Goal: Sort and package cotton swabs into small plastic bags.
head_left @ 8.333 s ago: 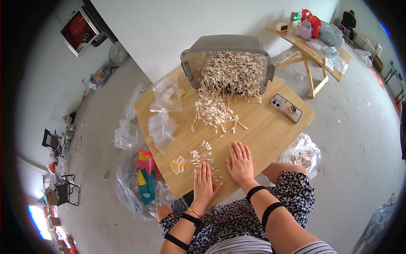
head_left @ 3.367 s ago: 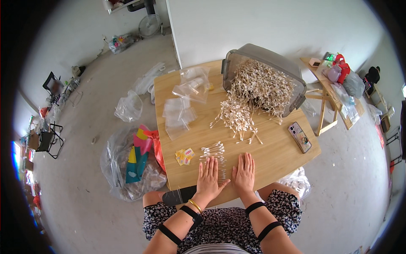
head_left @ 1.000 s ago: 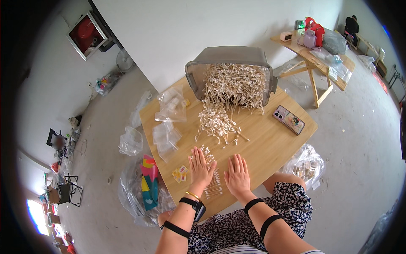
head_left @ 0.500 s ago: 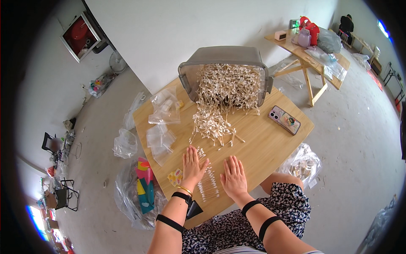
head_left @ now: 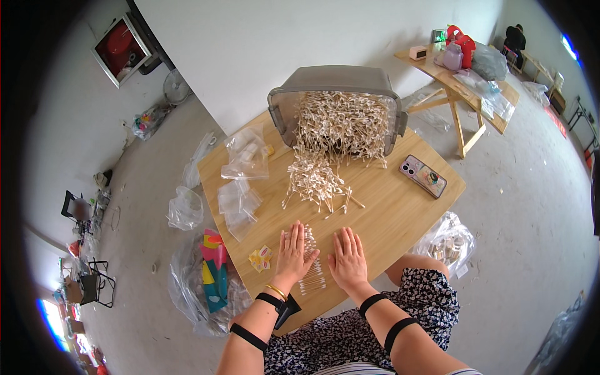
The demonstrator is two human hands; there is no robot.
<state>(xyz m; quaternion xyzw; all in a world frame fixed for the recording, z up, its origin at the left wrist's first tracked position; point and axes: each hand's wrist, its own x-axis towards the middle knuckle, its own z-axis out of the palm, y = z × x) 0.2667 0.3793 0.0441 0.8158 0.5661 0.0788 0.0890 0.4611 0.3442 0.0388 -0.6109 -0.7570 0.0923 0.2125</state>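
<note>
A row of cotton swabs (head_left: 314, 279) lies side by side on the wooden table (head_left: 381, 219) between my two hands. My left hand (head_left: 294, 255) rests flat with its fingers stretched out, along the row's left side and partly covering it. On the row's right, my right hand (head_left: 349, 259) lies open, palm down, a little apart from the swabs. Beyond my hands, a loose heap of cotton swabs (head_left: 314, 181) spills out of a grey plastic bin (head_left: 337, 76) tipped on its side. Small yellow-and-white labels (head_left: 260, 258) lie left of my left hand.
Clear plastic bags (head_left: 239, 203) lie at the table's left. A phone (head_left: 423, 176) lies at the right. Filled bags (head_left: 194, 281) stand on the floor left of the table, and another bag (head_left: 447, 240) on the right. A second table (head_left: 450, 90) stands at the back right.
My left hand has moved slightly right and nearer to me, now covering part of the swab row. My right hand has barely moved. The view has shifted slightly.
</note>
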